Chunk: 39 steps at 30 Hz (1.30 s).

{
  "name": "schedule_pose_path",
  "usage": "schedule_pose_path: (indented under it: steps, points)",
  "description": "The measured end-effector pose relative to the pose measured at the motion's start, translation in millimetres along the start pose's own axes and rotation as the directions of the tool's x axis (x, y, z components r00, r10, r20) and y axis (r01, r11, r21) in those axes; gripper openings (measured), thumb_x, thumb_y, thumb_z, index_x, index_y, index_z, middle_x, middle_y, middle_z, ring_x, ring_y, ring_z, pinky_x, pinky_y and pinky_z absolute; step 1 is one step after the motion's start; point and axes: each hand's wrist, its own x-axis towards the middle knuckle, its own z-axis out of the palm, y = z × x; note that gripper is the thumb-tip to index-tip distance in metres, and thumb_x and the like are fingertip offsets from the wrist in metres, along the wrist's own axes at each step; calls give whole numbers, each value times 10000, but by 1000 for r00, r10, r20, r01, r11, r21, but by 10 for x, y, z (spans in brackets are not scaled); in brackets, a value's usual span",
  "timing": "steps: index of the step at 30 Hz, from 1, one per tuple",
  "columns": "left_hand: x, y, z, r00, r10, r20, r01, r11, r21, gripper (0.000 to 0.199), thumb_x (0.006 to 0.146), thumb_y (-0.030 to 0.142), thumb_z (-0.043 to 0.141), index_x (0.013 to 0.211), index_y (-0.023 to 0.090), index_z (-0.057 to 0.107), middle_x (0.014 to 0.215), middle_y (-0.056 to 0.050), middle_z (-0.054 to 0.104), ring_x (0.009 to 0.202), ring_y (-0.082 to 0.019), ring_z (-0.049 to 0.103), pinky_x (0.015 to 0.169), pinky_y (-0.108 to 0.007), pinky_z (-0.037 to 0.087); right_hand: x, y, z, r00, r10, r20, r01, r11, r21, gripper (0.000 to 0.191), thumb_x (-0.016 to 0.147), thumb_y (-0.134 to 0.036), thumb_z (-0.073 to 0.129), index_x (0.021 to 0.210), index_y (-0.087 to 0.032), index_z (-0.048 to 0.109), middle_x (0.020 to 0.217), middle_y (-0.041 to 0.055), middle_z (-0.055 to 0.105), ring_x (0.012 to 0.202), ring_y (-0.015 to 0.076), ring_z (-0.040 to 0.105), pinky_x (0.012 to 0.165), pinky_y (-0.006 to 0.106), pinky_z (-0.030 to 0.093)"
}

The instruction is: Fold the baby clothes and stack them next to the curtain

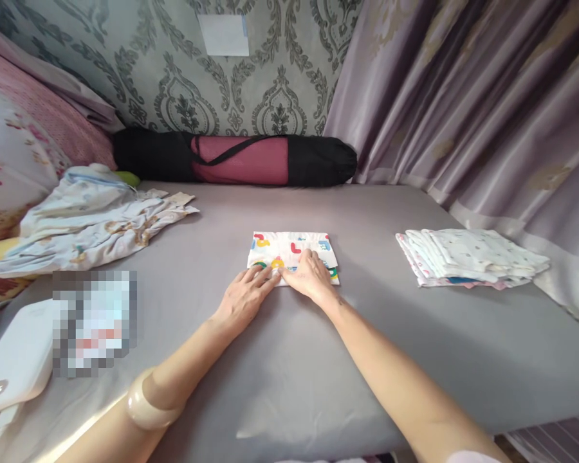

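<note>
A small white cloth (289, 247) with colourful printed figures lies folded in layers on the grey sheet (289, 360). At its lower left edge rests my left hand (246, 297), palm down with its fingers spread. My right hand (309, 275) lies over the lower right part of the cloth, its fingers bent and the thumb reaching left toward my left hand. The fingertips of the right hand press on the fabric; whether they pinch a layer cannot be made out.
Folded cloths (473, 254) are stacked at the right. Crumpled clothes (91, 218) lie at the left, above a white device (22, 354) and a blurred object (101, 321). A black and red rolled bag (241, 161) lines the wall beside the curtain (444, 96).
</note>
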Motion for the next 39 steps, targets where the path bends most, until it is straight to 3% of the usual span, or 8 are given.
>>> schedule_pose_path:
  steps: [6,11,17,21,26,30,35,39]
  points:
    - [-49,35,-43,992,-63,106,61,998,26,644,839,15,390,1432,266,396,1495,-73,405,1382,-319,302,1012,-523,365,55,-99,-46,994,66,82,-63,997,-32,826,722,-633,590,1308,-77,422,1330,232,478,1218,329,493,948,374,414]
    - [-60,27,-52,989,-66,136,64,998,20,655,832,9,367,1439,255,381,1513,-101,368,1395,-336,269,999,-552,352,115,-152,-136,973,158,167,-155,987,-33,929,634,-646,640,1333,-74,418,1341,226,486,1228,324,494,914,356,436]
    - [-43,40,-74,998,-27,62,24,999,49,613,795,35,466,1374,235,458,1502,-125,353,1342,-348,316,1000,-506,348,205,-16,-135,985,89,150,-89,996,-6,596,622,-523,668,1083,-163,558,1133,143,626,1003,270,616,696,292,457]
    - [-34,44,-104,997,28,76,-32,998,61,583,813,33,431,1375,187,438,1364,-117,492,1221,-292,431,957,-437,389,251,126,-100,992,18,127,-22,999,28,375,640,-452,654,903,-203,559,1010,77,654,908,223,618,651,261,429]
    - [-51,69,-115,997,-20,68,13,995,94,570,846,42,391,1387,221,419,1339,-108,505,1165,-284,458,908,-424,405,250,336,-106,992,-66,111,46,984,174,225,675,-320,626,867,-231,549,896,-10,652,802,147,605,642,219,414]
    - [-65,121,-88,996,-68,55,62,992,111,564,851,45,391,1375,249,433,1334,-112,505,1159,-281,464,895,-423,405,205,343,-131,992,-78,95,58,979,198,196,693,-260,604,881,-230,556,933,-10,649,836,144,604,691,224,422]
    - [-72,192,-83,988,-135,69,127,986,111,589,857,38,384,1395,277,414,1342,-116,503,1166,-287,468,886,-437,403,80,103,-106,997,-17,77,13,999,44,446,711,-545,605,992,-206,530,1096,81,613,980,229,592,759,301,429]
    - [-81,218,-112,978,-172,119,160,982,104,600,863,29,359,1402,285,419,1369,-108,496,1118,-292,498,873,-463,402,57,76,-73,998,4,59,-8,997,72,470,680,-504,631,1011,-193,512,1126,96,584,1008,234,575,780,300,429]
